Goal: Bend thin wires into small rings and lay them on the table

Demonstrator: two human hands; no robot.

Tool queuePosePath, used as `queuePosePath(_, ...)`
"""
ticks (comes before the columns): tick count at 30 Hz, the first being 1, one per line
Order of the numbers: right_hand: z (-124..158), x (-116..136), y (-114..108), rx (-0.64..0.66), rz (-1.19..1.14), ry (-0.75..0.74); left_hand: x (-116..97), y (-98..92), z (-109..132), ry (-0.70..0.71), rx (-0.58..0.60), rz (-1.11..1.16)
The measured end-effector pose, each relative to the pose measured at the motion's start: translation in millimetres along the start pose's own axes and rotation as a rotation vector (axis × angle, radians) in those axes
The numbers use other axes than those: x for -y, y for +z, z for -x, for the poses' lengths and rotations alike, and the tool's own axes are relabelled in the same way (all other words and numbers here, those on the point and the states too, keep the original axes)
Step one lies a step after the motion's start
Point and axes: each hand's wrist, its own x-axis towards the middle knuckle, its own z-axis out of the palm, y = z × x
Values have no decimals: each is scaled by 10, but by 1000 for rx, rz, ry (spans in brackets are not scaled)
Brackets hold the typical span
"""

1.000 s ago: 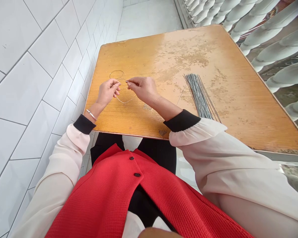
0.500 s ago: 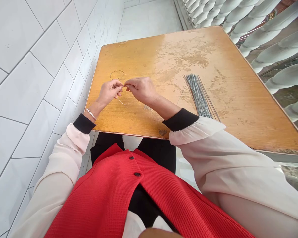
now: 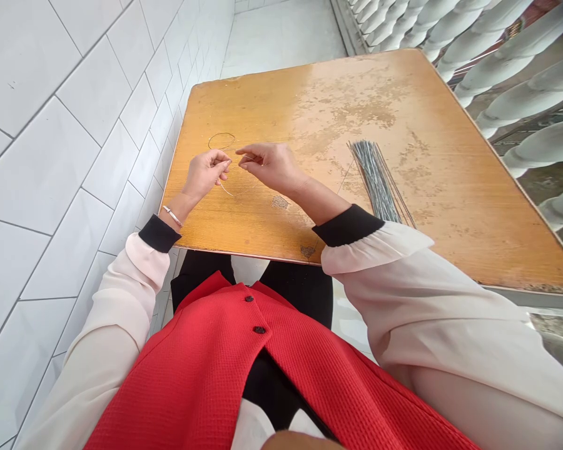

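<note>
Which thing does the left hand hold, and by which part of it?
The left hand pinches a thin silver metal wire between thumb and fingertips, partway along it, between its round loop and lower end.

White tiled wall [image 3: 60, 156] at left; pale tiled floor [image 3: 281, 44] far; white turned balusters [image 3: 511, 69] along right; worn wooden tabletop [image 3: 473, 206] centre.

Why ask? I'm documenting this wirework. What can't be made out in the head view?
Head view, wire loop: the left hand and right hand hide where it runs into the fingers, so its ends are unseen.
Head view, wire loop: too thin to show its metal.
Head view, bundle of wires: the right sleeve hides its near end; single wires are too fine to count.
</note>
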Motion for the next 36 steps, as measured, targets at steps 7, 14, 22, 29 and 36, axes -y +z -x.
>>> queuePosePath(7,-34,-1,-120,25,-97,105,-3,-8,-27,7,2,-36)
queuePosePath(14,-13,89,-91,74,-138,151,-68,-1,-61,45,48,-70)
queuePosePath(22,-71,-7,-65,51,-88,184,-32,45,-214,59,88,-177)
queuePosePath(29,-388,-382,-2,-144,-98,562,117,-100,-303,54,-117,-149)
queuePosePath(36,-461,-410,19,-88,-294,703,384,-161,-252,32,-105,-124)
